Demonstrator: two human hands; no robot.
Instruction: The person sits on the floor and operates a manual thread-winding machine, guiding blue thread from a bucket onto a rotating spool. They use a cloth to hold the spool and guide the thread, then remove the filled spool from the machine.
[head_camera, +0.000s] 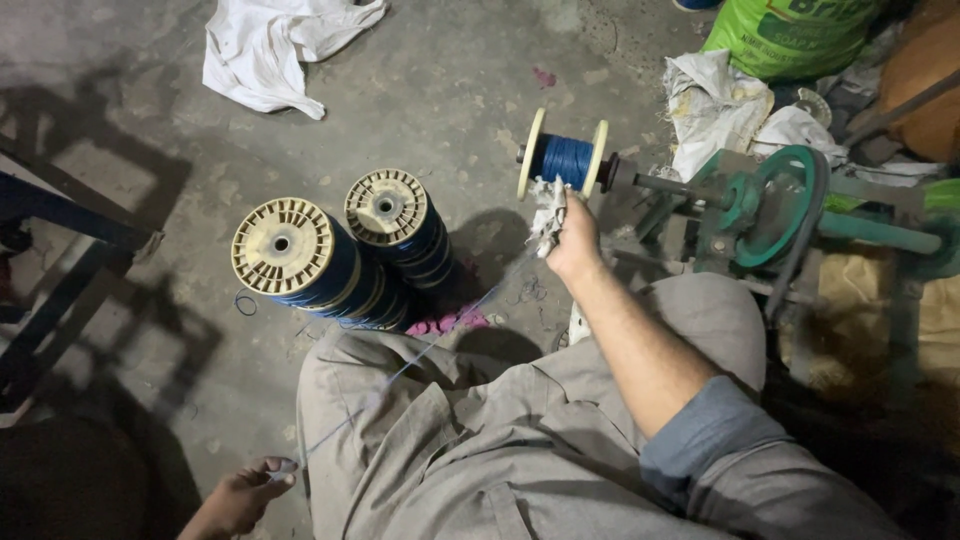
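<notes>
The left hand (245, 490) pinched a thin blue wire (400, 375) low beside the knee. The wire ran up to the right hand (572, 240), which was closed around a grey rag (548, 215) just below the winder spool (563, 155). That one spool was cream-flanged, part-filled with blue wire, and sat on a green winding machine (770, 205). Left of it, two full spools (335, 250) stood on the concrete floor (450, 80). Beyond lay one white cloth (275, 45) and one green sack (790, 35).

grey-beige loose clothing, rolled blue-grey sleeve — right arm, bare forearms
</notes>
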